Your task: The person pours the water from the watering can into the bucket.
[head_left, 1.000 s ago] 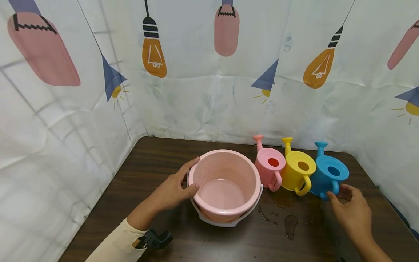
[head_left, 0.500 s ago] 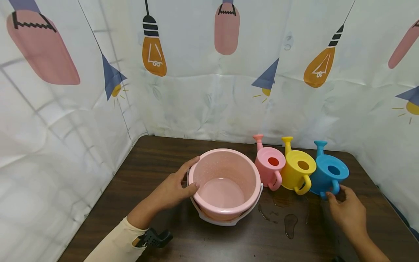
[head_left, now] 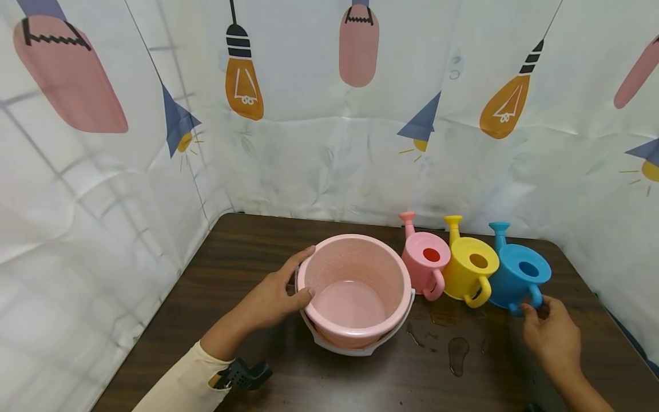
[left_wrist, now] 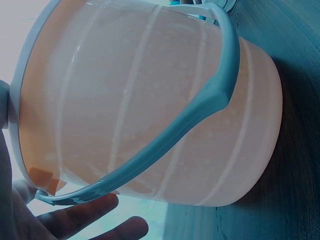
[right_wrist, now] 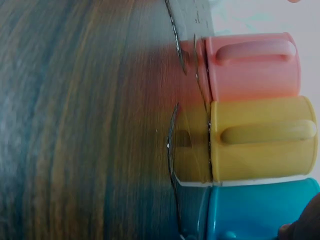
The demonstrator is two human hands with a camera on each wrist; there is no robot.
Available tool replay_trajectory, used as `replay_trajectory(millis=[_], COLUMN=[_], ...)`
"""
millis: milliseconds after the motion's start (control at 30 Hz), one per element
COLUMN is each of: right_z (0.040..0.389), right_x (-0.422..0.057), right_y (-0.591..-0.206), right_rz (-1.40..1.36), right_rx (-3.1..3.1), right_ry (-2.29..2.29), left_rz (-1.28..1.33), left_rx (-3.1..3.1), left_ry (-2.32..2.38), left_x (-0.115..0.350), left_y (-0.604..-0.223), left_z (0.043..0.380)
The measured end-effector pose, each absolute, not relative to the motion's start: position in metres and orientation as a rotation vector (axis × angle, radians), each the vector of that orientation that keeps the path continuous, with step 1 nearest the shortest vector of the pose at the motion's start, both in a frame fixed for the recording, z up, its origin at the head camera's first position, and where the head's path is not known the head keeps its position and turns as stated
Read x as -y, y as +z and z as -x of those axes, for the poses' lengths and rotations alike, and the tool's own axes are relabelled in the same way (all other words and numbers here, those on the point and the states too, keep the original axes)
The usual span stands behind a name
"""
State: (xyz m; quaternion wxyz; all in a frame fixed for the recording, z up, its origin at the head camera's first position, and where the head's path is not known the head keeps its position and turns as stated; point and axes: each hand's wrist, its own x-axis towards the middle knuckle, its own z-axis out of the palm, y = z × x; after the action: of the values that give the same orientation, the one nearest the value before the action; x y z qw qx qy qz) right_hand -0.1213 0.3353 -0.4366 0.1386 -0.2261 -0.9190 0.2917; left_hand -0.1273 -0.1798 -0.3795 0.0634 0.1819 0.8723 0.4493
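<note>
In the head view, a pink bucket (head_left: 355, 286) with a pale handle (head_left: 350, 349) lowered round its front stands on the table. My left hand (head_left: 273, 297) holds its left rim, thumb over the edge and fingers outside. The left wrist view shows the bucket's ribbed side (left_wrist: 140, 100) and several fingers (left_wrist: 85, 215) by the handle's end. At the right, a blue watering can (head_left: 520, 274) stands upright, its handle pinched by my right hand (head_left: 556, 337). A yellow watering can (head_left: 468, 269) and a pink watering can (head_left: 424, 260) stand close beside it.
Puddles of water (head_left: 458, 355) lie on the dark wooden table (head_left: 401, 389) in front of the cans. A printed curtain (head_left: 309, 160) hangs behind the table and along its left side.
The blue watering can has turned slightly, its spout shifting left and its handle right, along with my right hand. My left hand and the bucket stay put.
</note>
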Motion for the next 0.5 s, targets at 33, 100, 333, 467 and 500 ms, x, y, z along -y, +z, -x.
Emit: replay_trajectory(millis=[33, 100, 333, 467, 500], right_z=[0.121, 0.122, 0.119, 0.118, 0.118], right_x=[-0.336, -0.339, -0.35, -0.354, -0.355], right_y=[-0.437, -0.437, -0.434, -0.432, -0.431], right_rz=[0.662, 0.68, 0.639, 0.618, 0.615], right_rx=[2.651, 2.642, 2.624, 2.621, 2.619], right_ry=[0.838, 0.827, 0.798, 0.779, 0.776], left_rz=[-0.55, -0.549, -0.553, -0.556, -0.558], left_rx=[-2.635, -2.637, -2.645, -2.634, -2.63], left_ry=[1.356, 1.355, 1.351, 1.363, 1.367], left_x=[0.18, 0.179, 0.18, 0.18, 0.18], left_y=[-0.379, -0.379, -0.38, -0.38, -0.38], left_z=[0.127, 0.127, 0.127, 0.127, 0.127])
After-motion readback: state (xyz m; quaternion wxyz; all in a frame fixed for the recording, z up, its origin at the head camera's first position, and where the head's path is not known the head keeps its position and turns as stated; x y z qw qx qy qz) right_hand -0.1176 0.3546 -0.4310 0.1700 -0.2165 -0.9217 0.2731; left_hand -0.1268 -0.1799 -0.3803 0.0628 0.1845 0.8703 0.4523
